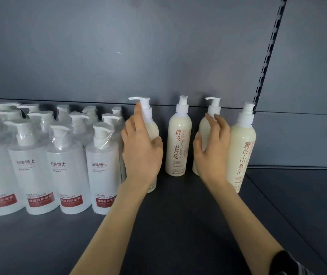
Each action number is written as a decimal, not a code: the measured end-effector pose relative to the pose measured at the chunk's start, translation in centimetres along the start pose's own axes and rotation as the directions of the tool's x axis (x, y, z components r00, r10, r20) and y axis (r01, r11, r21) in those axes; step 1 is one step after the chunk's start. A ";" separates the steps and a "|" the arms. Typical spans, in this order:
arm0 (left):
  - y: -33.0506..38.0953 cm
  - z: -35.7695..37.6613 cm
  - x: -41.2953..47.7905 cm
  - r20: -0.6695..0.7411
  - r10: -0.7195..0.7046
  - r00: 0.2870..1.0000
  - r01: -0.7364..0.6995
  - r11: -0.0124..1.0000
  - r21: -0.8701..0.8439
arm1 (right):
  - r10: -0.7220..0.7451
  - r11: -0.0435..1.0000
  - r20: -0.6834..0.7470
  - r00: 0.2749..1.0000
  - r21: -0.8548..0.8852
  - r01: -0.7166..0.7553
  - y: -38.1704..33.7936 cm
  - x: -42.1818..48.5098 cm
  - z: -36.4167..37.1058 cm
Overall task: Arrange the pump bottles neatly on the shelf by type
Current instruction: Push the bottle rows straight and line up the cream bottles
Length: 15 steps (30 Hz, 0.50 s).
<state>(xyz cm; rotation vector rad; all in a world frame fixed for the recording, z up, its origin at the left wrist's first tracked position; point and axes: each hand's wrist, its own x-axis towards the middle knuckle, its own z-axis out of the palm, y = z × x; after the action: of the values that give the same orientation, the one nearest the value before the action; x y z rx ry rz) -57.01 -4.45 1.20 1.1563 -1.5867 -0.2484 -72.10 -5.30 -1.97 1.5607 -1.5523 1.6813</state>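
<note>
Four cream pump bottles (179, 139) stand upright right of the clustered, plastic-wrapped white pump bottles (67, 167).

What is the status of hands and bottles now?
Left hand, right hand: each on a cream bottle. White bottles grouped left. Nothing blocking.

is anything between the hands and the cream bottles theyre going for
Nothing visible. The left hand is already wrapped on one cream bottle, and the right hand rests against another, beside the front right bottle.
</note>
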 end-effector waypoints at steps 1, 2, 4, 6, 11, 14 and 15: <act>0.0 0.0 0.0 -0.001 0.002 1.000 -0.002 1.000 0.000 | 0.019 1.000 0.017 1.000 -0.006 -0.019 0.1 0.1 0.2; 0.0 0.0 0.0 -0.004 0.004 1.000 -0.004 1.000 -0.003 | 0.037 0.999 0.036 0.999 -0.023 -0.036 0.3 0.2 0.5; 0.0 -0.1 -0.1 -0.007 0.007 1.000 -0.007 1.000 -0.007 | 0.074 0.996 0.066 0.995 -0.047 -0.070 0.9 0.3 1.1; 0.0 0.0 -0.1 -0.005 0.003 1.000 -0.003 1.000 -0.003 | 0.105 0.992 0.084 0.991 -0.080 -0.098 1.5 0.2 1.4; -0.1 0.0 0.0 -0.010 0.008 1.000 -0.008 1.000 -0.001 | 0.079 0.960 0.050 0.996 -0.272 -0.062 2.4 -0.1 1.8; 0.0 0.0 0.0 -0.012 0.008 1.000 -0.008 1.000 0.003 | 0.095 0.949 0.047 0.994 -0.307 -0.076 2.6 -0.2 1.7; 0.0 0.0 0.0 -0.012 0.008 1.000 -0.008 1.000 0.003 | 0.121 0.953 0.063 0.991 -0.286 -0.098 2.7 -0.3 1.7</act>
<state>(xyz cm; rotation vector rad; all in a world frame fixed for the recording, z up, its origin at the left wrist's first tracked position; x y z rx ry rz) -57.05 -4.42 1.20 1.1517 -1.5815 -0.2331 -73.45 -7.51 -3.79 1.4311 -1.8585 1.3890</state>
